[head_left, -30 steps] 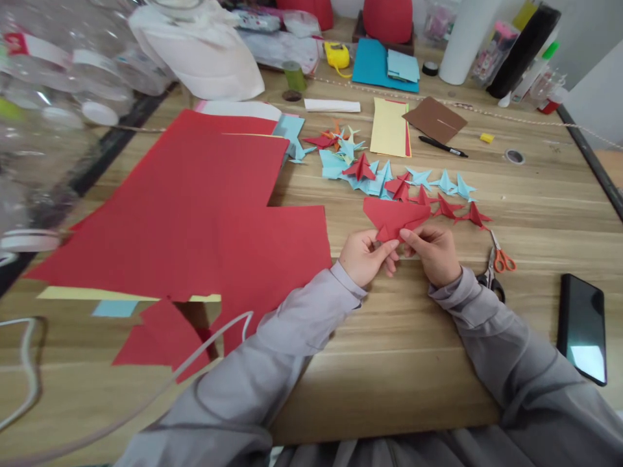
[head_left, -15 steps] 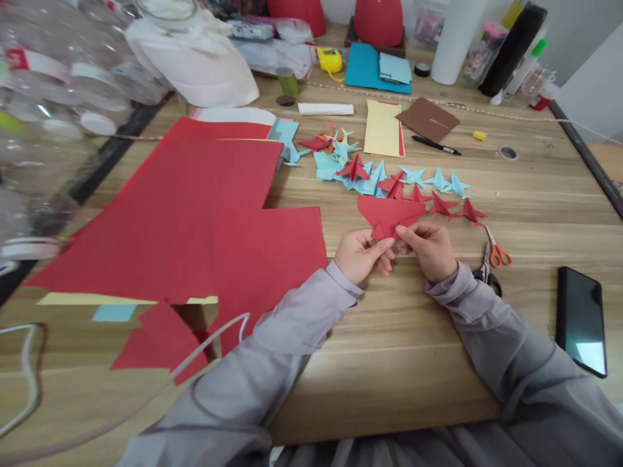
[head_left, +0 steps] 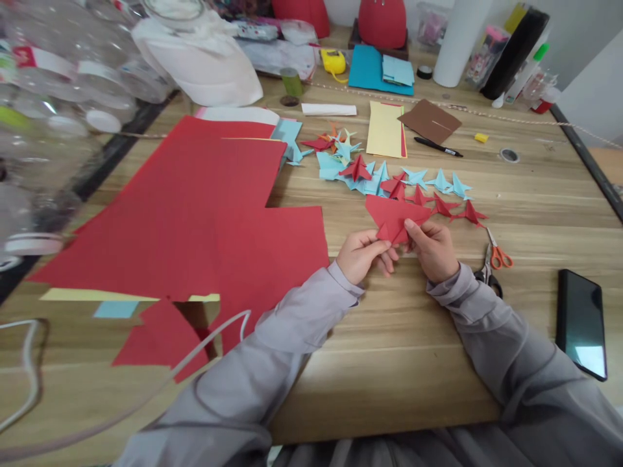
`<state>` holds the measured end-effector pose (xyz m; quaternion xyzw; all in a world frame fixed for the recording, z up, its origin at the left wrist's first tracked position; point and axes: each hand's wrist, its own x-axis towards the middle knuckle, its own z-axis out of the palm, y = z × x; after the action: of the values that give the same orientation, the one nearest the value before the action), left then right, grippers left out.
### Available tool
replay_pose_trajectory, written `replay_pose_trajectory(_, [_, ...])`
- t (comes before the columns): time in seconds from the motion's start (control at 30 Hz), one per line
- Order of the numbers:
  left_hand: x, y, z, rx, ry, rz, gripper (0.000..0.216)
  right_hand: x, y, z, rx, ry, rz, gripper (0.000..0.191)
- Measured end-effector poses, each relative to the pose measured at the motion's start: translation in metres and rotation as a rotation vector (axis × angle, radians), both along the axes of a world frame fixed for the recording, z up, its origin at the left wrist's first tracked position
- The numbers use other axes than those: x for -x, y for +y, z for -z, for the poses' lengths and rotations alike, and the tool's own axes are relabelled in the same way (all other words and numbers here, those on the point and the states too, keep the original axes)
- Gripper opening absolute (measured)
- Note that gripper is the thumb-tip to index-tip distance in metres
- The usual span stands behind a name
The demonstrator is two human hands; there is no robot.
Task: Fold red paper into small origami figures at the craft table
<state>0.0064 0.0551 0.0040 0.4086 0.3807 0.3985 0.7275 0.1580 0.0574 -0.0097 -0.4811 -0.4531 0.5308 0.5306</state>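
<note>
A partly folded piece of red paper is held up above the table between both hands, its wide edge facing away from me. My left hand pinches its lower left corner, thumb on top and fingers beneath. On the lower right side, my right hand grips it with the thumb pressed on the front; its other fingers are hidden behind the paper. Just beyond lie folded red paper cranes in a row, with light blue paper cranes behind them.
Large red paper sheets cover the table's left side, and a white cable crosses them. Right of my right hand lie orange-handled scissors, black-handled scissors and a phone. A black pen and yellow paper lie farther back.
The red paper has shifted slightly to the right and tilted between my fingers. My right thumb has slid a little right along it. Both hands keep their hold.
</note>
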Motion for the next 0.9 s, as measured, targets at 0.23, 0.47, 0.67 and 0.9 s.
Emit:
replay_pose_trajectory(0.23, [-0.001,0.001,0.000,-0.029,0.042,0.002,0.021,0.000,-0.001,-0.001,-0.001,0.020,-0.017,0.039])
replay_pose_trajectory(0.47, [0.000,0.000,-0.001,-0.046,0.037,0.005,0.019,0.001,-0.001,-0.001,-0.037,-0.013,-0.016,0.037])
replay_pose_trajectory(0.67, [-0.004,-0.003,-0.003,-0.082,0.101,-0.065,0.028,0.002,-0.003,-0.010,-0.037,-0.119,-0.009,0.042])
replay_pose_trajectory(0.9, [-0.002,-0.001,-0.005,-0.025,0.123,-0.012,0.031,0.003,-0.004,-0.015,-0.042,-0.114,-0.025,0.041])
